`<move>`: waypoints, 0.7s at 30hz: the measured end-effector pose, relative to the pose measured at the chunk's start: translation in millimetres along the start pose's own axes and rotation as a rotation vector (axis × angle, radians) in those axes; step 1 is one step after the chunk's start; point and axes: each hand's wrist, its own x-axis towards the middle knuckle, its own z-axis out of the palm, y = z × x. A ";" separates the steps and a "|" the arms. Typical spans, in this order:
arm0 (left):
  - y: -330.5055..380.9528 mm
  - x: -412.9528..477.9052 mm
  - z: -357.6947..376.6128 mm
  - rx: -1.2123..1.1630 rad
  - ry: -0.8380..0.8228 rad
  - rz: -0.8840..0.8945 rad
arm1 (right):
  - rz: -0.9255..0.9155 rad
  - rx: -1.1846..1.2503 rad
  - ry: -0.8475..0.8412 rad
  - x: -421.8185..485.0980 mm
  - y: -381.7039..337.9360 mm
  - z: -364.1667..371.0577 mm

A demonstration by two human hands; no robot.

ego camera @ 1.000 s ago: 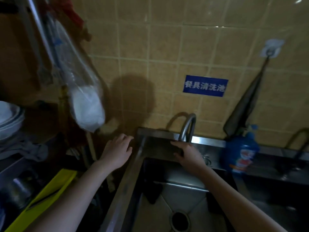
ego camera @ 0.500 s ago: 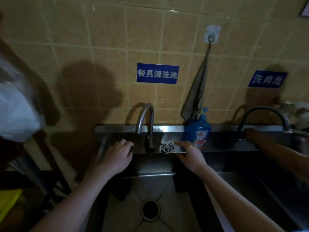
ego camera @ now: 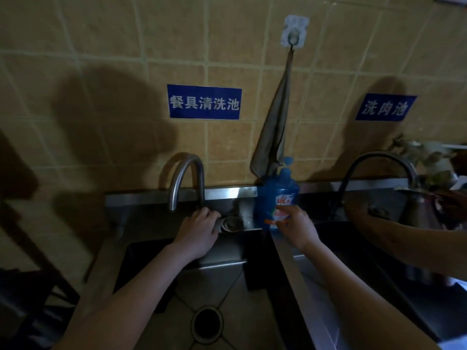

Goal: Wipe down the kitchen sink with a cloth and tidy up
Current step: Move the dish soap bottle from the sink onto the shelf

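The cloth (ego camera: 274,137) the job needs is not yet in hand. It hangs by one corner from a wall hook (ego camera: 294,34) on the tiles, its long axis running nearly straight down, and its lower end drops just behind the cap of a blue detergent bottle (ego camera: 276,198) on the sink's back ledge (ego camera: 151,198). The right hand (ego camera: 297,228) is the nearer of the two. It sits directly in front of the bottle with its fingers extended and their tips against the label, not wrapped round it as far as the dim light shows. From that hand the cloth lies upward and away toward the wall, so the reach probably has to go up over the bottle rather than sideways. The left hand (ego camera: 199,233) is well to the left of the cloth, at the foot of the curved faucet (ego camera: 187,175), with its fingers curled over what appears to be the faucet lever (ego camera: 217,223). The basin below, with its round drain (ego camera: 207,323), looks unwiped. Another person's arm (ego camera: 404,238) reaches across the neighbouring basin on the right.
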 end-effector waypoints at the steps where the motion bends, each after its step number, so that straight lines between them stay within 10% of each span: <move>1: 1.6 6.9 3.5 -0.011 0.004 -0.002 | 0.019 0.030 0.002 6.3 5.5 -0.3; 21: 43.6 171.1 111.3 -0.377 -0.212 -0.137 | -0.052 0.681 -0.159 134.7 127.2 38.5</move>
